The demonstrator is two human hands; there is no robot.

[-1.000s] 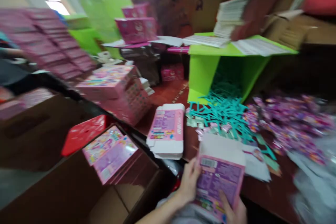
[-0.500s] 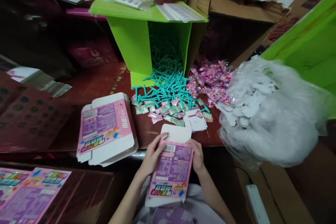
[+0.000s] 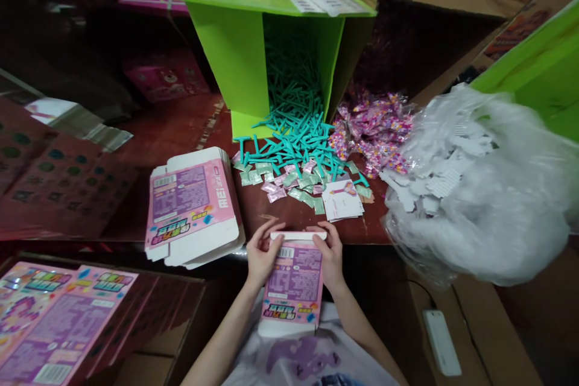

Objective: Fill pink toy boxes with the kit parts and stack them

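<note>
A pink and purple printed box (image 3: pixel 296 280) lies before my lap, its white end flap folded over at the far edge. My left hand (image 3: pixel 263 252) grips the box's upper left corner, thumb on the flap. On the upper right corner my right hand (image 3: pixel 330 252) is closed, thumb also at the flap. Just beyond the hands are a small stack of white cards (image 3: pixel 342 200), pink and green sachets (image 3: pixel 305 184) and a heap of teal T-shaped pieces (image 3: pixel 298 139). To the left lies a stack of flat pink boxes (image 3: pixel 192 205).
A green carton (image 3: pixel 228 60) spills the teal pieces. Right of it are pink bead packets (image 3: pixel 371 132) and a clear plastic bag (image 3: pixel 497 217) with white pieces. A box of printed cartons (image 3: pixel 67 319) stands at lower left; a white power strip (image 3: pixel 442 342) is at lower right.
The box's far flap, which stood out flat, is now folded over. Both hands have moved to the top corners. The camera view has shifted, so the surroundings appear slightly higher and further right.
</note>
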